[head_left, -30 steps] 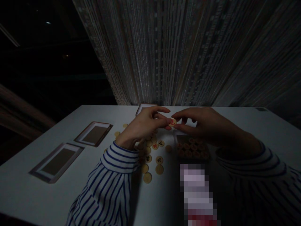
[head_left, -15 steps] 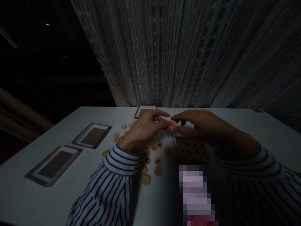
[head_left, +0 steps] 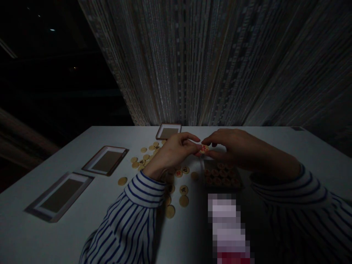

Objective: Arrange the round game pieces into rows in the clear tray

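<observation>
A round wooden Chinese chess piece (head_left: 204,149) with a red character is pinched between both hands above the table. My left hand (head_left: 180,147) grips its left edge with thumb and fingers. From the other side, my right hand (head_left: 232,145) has its thumb and fingertips at the piece's right edge. Just under the right hand stands a small box (head_left: 211,164), holding rows of pieces with red markings (head_left: 222,174). Loose chess pieces (head_left: 184,190), some face up with black or red characters and others blank side up, lie below and behind my left forearm, which hides part of them.
Two flat trays or lids (head_left: 106,160) (head_left: 59,197) lie on the left of the white table (head_left: 110,205). Another flat tray (head_left: 168,132) is at the far edge. A string curtain (head_left: 170,66) hangs behind. A pixelated patch covers the lower middle.
Both hands stay together on the piece, which has tilted slightly so its red character faces more upward. The whole view has shifted a little.
</observation>
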A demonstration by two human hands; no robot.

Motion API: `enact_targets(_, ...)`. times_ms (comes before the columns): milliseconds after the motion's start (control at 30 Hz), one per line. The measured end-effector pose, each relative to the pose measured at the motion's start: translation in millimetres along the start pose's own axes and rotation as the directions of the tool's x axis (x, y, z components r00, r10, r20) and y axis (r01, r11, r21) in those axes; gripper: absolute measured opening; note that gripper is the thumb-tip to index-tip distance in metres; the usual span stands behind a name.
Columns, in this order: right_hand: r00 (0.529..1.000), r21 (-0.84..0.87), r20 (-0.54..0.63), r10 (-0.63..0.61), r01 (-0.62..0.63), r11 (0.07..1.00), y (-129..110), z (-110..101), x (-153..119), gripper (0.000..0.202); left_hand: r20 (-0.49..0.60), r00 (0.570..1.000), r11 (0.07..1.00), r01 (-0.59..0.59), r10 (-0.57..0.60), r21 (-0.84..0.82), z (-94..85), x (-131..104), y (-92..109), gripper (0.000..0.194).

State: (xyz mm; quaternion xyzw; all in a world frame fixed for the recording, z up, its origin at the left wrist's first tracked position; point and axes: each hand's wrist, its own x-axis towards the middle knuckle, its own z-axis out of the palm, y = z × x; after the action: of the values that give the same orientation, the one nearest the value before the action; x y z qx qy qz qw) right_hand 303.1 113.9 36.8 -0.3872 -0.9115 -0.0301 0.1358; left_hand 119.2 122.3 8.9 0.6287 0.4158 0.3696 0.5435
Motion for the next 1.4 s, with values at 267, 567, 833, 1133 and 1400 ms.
enact_targets(267,0.993,0.007,0.113,0.030,-0.031,0.999,3,1,0,0.031,0.015,0.999,0.998,0.028,-0.029,0.064,5.0,1,0,0.013)
enact_targets(567,0.963,-0.004,0.247,0.111,-0.114,0.993,14,3,-3,0.029,0.064,0.997,0.950,-0.063,0.046,0.307,0.6,5,-19,0.027)
enact_targets(833,0.925,-0.062,0.337,0.177,-0.166,0.984,21,13,-5,0.022,0.101,0.989,0.707,-0.151,0.112,0.691,-0.9,0,-16,0.018)
enact_targets(1133,0.892,-0.046,0.413,0.182,-0.179,0.983,30,20,-6,0.022,0.228,0.973,0.525,-0.174,-0.038,0.833,13.8,-7,-20,0.024)
enact_targets(1400,0.851,-0.054,0.468,0.237,-0.240,0.969,26,20,-3,0.023,0.303,0.946,0.400,-0.235,-0.115,0.886,24.7,-10,-17,0.031)
